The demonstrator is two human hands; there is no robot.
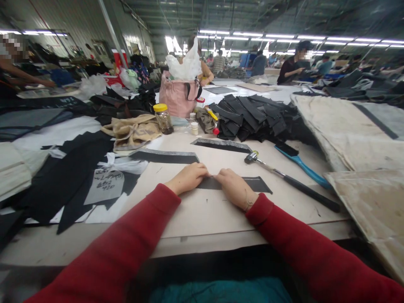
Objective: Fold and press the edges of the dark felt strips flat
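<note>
A dark strip of material (257,184) lies flat on the pale work board (186,214) in front of me. My left hand (191,176) and my right hand (232,185) meet over its far edge, fingertips close together and pinching that edge. Beyond my hands are two more dark strips with grey edges, one strip (167,157) to the left and another strip (222,145) farther back. To the right of my right hand rests a small hammer (277,172) with a black grip. A blue-handled brush (299,162) lies past it.
Dark cut pieces (75,168) with a handwritten tag (105,185) cover the left side. At the back stand a yellow-lidded jar (163,120), a pink bag (176,97) and a heap of black pieces (249,113). Stained sheets (350,134) overlap the right edge. People work farther off.
</note>
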